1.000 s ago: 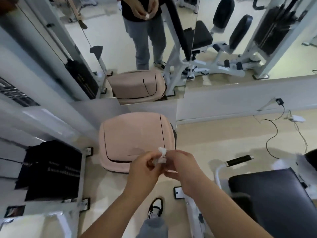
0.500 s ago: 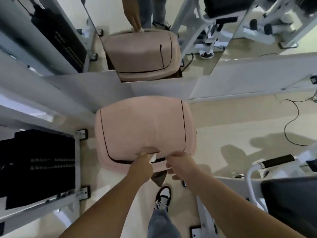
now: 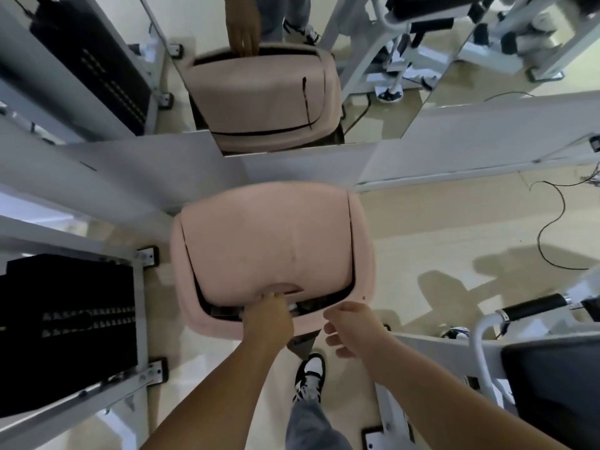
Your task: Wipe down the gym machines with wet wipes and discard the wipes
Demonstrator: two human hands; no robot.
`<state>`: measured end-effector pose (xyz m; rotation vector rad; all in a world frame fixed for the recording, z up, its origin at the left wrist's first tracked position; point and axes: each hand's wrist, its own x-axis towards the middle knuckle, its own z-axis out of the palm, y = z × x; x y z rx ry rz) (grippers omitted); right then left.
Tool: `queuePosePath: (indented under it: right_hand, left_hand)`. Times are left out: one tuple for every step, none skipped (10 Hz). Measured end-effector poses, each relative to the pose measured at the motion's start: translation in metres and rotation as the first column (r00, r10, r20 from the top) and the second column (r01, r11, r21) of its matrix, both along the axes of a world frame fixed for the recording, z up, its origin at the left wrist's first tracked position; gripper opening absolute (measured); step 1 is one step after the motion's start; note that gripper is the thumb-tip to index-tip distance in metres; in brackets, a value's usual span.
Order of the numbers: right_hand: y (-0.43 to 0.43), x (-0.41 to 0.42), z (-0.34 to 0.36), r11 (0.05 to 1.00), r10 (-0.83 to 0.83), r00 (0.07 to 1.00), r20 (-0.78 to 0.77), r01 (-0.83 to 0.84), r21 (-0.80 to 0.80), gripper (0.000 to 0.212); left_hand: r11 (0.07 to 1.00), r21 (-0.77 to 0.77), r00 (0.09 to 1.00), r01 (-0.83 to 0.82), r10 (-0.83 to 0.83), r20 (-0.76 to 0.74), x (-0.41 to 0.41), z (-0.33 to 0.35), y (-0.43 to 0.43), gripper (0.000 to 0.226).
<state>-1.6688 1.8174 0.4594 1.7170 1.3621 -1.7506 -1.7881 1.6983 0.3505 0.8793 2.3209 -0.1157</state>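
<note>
From my remote seat I look straight down on a pink swing-lid bin [image 3: 364, 254] standing on the floor against the base of a wall mirror [image 3: 389, 102]. My left hand [image 3: 268, 319] is at the near edge of the bin's lid [image 3: 269, 241], with its fingertips tucked into the dark gap under that edge, so they are hidden from me. A small white scrap of the wet wipe [image 3: 292, 306] shows right at that hand's knuckles, at the mouth of the gap. I cannot tell whether the fingers pinch it. My right hand [image 3: 349, 326] hovers just beside the left, over the bin's near right corner, its fingers loosely curled and grasping nothing. The mirror shows the bin again with a hand reaching down to its slot. A black weight stack [image 3: 65, 323] in a white frame stands to the left of the bin. To the right are a black padded seat [image 3: 552, 384], a black handle grip [image 3: 532, 306] and a loose cable [image 3: 548, 228] on the floor. A black-and-white shoe [image 3: 310, 373] is planted just below the bin
</note>
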Motion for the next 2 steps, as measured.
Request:
queuePosePath:
  right_hand:
    - [0.009, 0.006, 0.023, 1.000, -0.006, 0.997, -0.073, 0.008, 0.030, 0.014]
    - [0.019, 0.018, 0.053, 0.996, -0.019, 0.989, -0.144, 0.031, 0.082, 0.014]
  left_hand:
    - [0.986, 0.164, 0.999, -0.031, 0.033, -0.012, 0.010, 0.036, 0.013, 0.027]
    - [0.958, 0.275, 0.995, -0.078, 0.058, 0.080, 0.027, 0.074, 0.027, 0.020]
